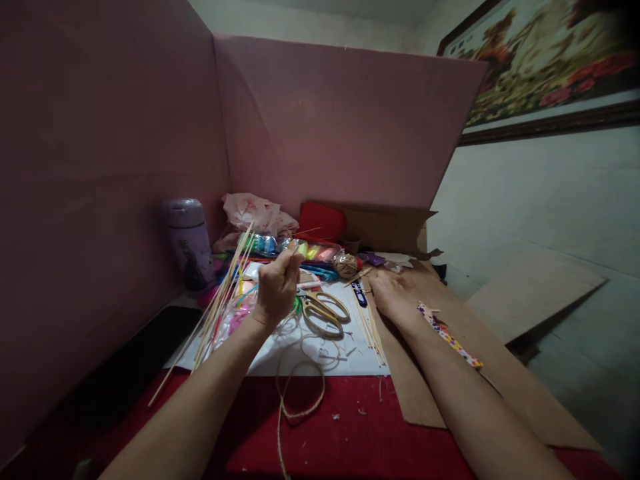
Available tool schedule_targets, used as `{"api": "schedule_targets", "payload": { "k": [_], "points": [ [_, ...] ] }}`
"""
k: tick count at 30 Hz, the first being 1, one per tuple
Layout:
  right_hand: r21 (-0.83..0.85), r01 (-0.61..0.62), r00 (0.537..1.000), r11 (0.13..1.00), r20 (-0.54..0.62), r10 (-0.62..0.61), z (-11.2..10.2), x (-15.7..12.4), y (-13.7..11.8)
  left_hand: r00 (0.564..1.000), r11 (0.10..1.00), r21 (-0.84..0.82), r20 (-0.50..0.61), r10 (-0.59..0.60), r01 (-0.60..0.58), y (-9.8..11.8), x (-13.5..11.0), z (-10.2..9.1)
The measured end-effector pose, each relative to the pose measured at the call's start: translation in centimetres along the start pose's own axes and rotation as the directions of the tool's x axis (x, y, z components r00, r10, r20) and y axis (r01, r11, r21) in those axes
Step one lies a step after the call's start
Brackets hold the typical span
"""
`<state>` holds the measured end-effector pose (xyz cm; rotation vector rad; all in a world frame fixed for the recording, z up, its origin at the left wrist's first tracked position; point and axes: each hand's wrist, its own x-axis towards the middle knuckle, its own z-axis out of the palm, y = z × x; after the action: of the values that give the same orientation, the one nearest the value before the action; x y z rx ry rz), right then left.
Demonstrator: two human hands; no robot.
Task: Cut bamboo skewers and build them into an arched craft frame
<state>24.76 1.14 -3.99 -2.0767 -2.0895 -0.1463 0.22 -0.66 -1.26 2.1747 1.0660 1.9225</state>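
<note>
My left hand (pixel 277 285) is raised over the white sheet (pixel 305 352), closed in a pinch on a thin stick that points up and right. My right hand (pixel 393 293) rests on the brown cardboard (pixel 425 387), fingers curled near a stick beside a blue tool (pixel 359 292). Gold-handled scissors (pixel 324 311) lie between the hands. A loose bundle of bamboo skewers (pixel 220 303) leans at the left, and more skewers (pixel 370 327) lie by my right wrist. Twine (pixel 299 393) loops across the red tablecloth.
A purple flask (pixel 189 241) stands at the left by a pink partition. Packs of coloured clay (pixel 300 250), a twine ball (pixel 346 265), a red pouch (pixel 323 221) and a cardboard box (pixel 390 230) line the back. A dark phone (pixel 150 353) lies left. A patterned strip (pixel 450 339) rests on the cardboard.
</note>
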Motion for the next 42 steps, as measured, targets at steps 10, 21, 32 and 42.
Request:
{"api": "schedule_targets", "payload": {
  "k": [10, 21, 32, 42],
  "points": [
    [-0.075, 0.025, 0.999, 0.997, -0.026, -0.027, 1.3, 0.9, -0.5, 1.0, 1.0, 0.014, 0.013, 0.015, -0.015, -0.2, 0.0, 0.1],
    [-0.098, 0.055, 0.997, 0.994, -0.05, -0.06, 0.8, 0.3, -0.7, 0.998, 0.998, -0.055, -0.058, -0.021, 0.018, 0.3, 0.0, 0.1],
    [0.417, 0.497, 0.851, 0.761, -0.406, -0.334, -0.9, -1.8, -5.0, 0.962, 0.846, -0.496, -0.068, -0.265, 0.198, 1.7, 0.7, 0.1],
    [0.305, 0.627, 0.779, 0.717, -0.226, -0.586, 0.6, -3.3, -7.2, 0.87, 0.852, -0.513, -0.367, -0.329, 0.105, 1.8, 2.0, -1.2]
  ]
}}
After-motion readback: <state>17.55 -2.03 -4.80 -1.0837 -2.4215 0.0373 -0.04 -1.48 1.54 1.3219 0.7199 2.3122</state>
